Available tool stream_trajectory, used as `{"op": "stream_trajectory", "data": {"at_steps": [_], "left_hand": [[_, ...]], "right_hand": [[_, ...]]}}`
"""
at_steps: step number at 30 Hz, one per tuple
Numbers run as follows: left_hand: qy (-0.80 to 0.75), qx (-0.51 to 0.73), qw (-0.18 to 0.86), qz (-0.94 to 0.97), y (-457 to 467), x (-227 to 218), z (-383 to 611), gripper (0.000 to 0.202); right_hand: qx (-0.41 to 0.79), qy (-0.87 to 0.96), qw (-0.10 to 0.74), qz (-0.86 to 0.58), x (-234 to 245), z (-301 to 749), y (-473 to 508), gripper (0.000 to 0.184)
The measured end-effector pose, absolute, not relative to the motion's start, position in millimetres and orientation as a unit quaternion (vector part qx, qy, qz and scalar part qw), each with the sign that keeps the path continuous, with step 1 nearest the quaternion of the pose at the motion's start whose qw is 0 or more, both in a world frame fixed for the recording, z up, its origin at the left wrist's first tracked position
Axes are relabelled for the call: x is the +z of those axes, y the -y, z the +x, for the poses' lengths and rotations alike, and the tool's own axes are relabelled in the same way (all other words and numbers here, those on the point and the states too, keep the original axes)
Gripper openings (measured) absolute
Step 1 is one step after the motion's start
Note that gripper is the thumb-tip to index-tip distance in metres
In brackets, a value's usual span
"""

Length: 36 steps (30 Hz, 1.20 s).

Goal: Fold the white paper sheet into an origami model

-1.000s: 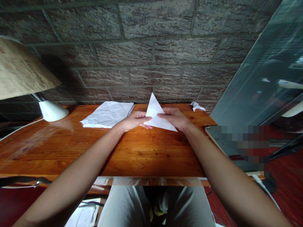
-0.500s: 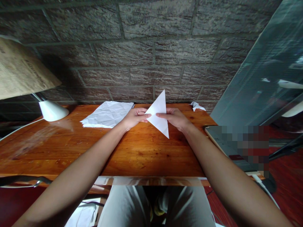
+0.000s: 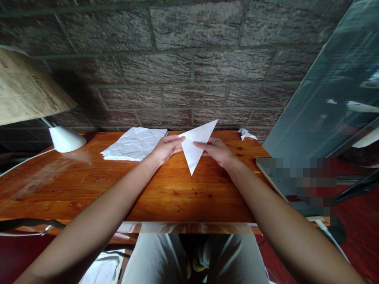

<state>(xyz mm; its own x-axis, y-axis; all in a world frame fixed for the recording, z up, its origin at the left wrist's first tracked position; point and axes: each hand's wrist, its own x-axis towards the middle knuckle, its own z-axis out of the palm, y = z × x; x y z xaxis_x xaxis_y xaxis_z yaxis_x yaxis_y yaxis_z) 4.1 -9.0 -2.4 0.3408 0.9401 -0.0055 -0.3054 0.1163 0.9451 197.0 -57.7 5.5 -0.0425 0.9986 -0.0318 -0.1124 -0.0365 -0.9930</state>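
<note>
A white sheet of paper folded into a triangle (image 3: 192,144) is held tilted above the wooden desk (image 3: 183,197), one point up to the right and another down. My left hand (image 3: 167,149) pinches its left corner between thumb and fingers. On the opposite side, my right hand (image 3: 216,150) grips the long edge, thumb on the front face and fingers behind. The fingers behind the paper are partly hidden.
Creased white sheets (image 3: 134,144) lie stacked on the left. A small folded paper piece (image 3: 247,134) sits at the back right. A lamp (image 3: 66,139) stands far left, and a laptop-like device (image 3: 275,173) lies at the right edge. A brick wall (image 3: 189,71) rises behind.
The paper triangle has turned clockwise, its upper point swinging right and its lower point swinging left. Both hands keep hold of it and have shifted slightly.
</note>
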Motion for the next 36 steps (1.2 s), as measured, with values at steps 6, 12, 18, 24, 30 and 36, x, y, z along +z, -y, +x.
{"op": "stream_trajectory", "data": {"at_steps": [6, 12, 18, 24, 30, 36], "left_hand": [[-0.363, 0.488, 0.655, 0.449, 7.5, -0.6, 8.3, 0.024], [-0.339, 0.466, 0.665, 0.475, 9.6, -1.0, 3.5, 0.025], [-0.328, 0.448, 0.668, 0.495, 11.4, 0.0, 2.7, 0.03], [-0.351, 0.483, 0.662, 0.452, 8.5, 0.4, 7.3, 0.022], [-0.314, 0.471, 0.694, 0.444, 10.4, 7.1, 5.8, 0.028], [-0.283, 0.427, 0.742, 0.433, 13.3, 11.8, 4.4, 0.037]], "right_hand": [[0.543, 0.481, 0.505, -0.467, 4.4, 194.0, 58.1, 0.031], [0.547, 0.479, 0.506, -0.466, 4.2, 195.6, 58.7, 0.03], [0.548, 0.473, 0.51, -0.464, 3.3, 194.1, 58.4, 0.028], [0.544, 0.47, 0.516, -0.465, 0.8, 194.0, 56.7, 0.031], [0.55, 0.455, 0.52, -0.469, 1.7, 193.6, 55.7, 0.029], [0.566, 0.434, 0.527, -0.462, 7.0, 191.2, 59.2, 0.027]]}}
